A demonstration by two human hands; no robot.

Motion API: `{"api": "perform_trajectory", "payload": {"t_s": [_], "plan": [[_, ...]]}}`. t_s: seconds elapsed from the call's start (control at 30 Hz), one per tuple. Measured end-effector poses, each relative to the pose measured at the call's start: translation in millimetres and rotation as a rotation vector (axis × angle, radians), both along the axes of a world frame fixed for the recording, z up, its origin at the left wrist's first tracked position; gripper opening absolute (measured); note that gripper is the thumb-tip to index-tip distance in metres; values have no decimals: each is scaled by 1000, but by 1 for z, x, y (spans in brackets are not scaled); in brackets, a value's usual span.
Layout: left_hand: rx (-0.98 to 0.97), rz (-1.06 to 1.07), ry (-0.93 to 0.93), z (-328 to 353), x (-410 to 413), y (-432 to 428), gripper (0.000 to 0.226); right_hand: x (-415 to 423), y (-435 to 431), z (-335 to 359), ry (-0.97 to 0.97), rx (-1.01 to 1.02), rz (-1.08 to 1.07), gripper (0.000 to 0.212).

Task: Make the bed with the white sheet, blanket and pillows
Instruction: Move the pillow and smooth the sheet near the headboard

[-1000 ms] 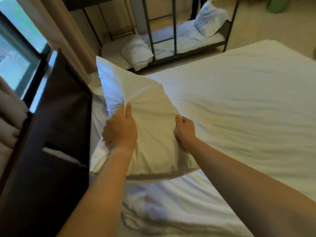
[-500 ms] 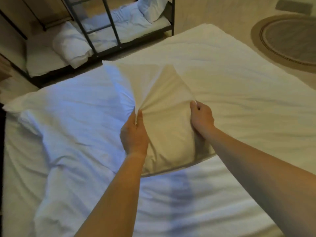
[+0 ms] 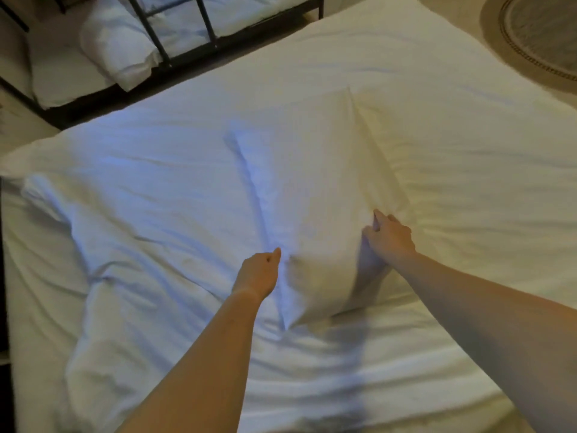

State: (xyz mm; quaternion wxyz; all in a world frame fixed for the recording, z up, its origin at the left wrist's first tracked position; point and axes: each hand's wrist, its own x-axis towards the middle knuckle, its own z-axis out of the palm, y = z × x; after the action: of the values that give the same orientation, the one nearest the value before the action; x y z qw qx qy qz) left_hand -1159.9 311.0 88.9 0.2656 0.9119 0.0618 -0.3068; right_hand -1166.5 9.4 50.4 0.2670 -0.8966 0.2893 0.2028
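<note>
One bed (image 3: 468, 145) is under work, its white covering spread but creased, most heavily toward the left edge. The pillow (image 3: 318, 207) lies near the middle of the bed, well in from every visible edge; its near end is blurred. The right hand (image 3: 390, 240) pinches the cover fabric at the pillow's right side, fingers (image 3: 379, 221) bunched on a raised fold. The left hand (image 3: 259, 273) sits just beside the pillow's left side, fingers curled, thumb out; whether it holds cloth cannot be told.

Assessment: the pillow is being set down. Recommended: take both sides evenly, lower it flat, square it to the bed's edge, then release and smooth the fold.

Count:
- Bed in work: one.
- Second bed (image 3: 175, 35), metal-framed, beyond the far edge: one.
- Round rug (image 3: 537, 35), partly in view: one.
- Pillow on the bed in work: one.
- Hands: two.
</note>
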Motion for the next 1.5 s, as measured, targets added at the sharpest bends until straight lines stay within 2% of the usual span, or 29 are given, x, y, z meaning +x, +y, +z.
{"api": "perform_trajectory", "payload": {"t_s": [0.17,0.3,0.4,0.5,0.67,0.83,1.0,1.13,1.17,1.23,1.3,1.33,1.4,1.47,1.5], "plan": [[-14,148,-52,21,-11,73,55,3,62,17,-72,25,10,38],[-14,284,-113,31,-39,153,46,-3,136,17,-99,74,100,58],[-6,393,-102,21,-67,232,35,-22,207,16,-113,122,169,60],[43,482,-82,6,-104,314,51,-49,282,7,-117,170,252,60],[189,586,-63,-22,-162,425,56,-111,403,-20,-39,253,348,63],[138,657,-53,-54,-196,505,60,-186,503,-49,5,318,533,68],[-54,785,45,-90,-204,545,68,-259,554,-74,8,188,626,64],[-273,903,89,-109,-207,546,76,-297,564,-81,-119,-12,709,54],[-329,930,101,-111,-208,544,70,-302,564,-83,-165,-55,737,52],[-481,967,106,-108,-207,534,41,-309,562,-88,-240,-116,784,46],[-629,920,82,-98,-199,515,18,-311,563,-88,-232,-95,798,47],[-730,867,107,-87,-193,501,16,-311,563,-89,-184,-64,793,52],[-922,690,305,-65,-180,469,20,-312,562,-93,-68,-20,755,73],[-911,487,487,-52,-172,440,33,-313,560,-95,43,-39,753,94],[-872,422,488,-54,-171,430,38,-314,559,-94,80,-63,773,98]]}}
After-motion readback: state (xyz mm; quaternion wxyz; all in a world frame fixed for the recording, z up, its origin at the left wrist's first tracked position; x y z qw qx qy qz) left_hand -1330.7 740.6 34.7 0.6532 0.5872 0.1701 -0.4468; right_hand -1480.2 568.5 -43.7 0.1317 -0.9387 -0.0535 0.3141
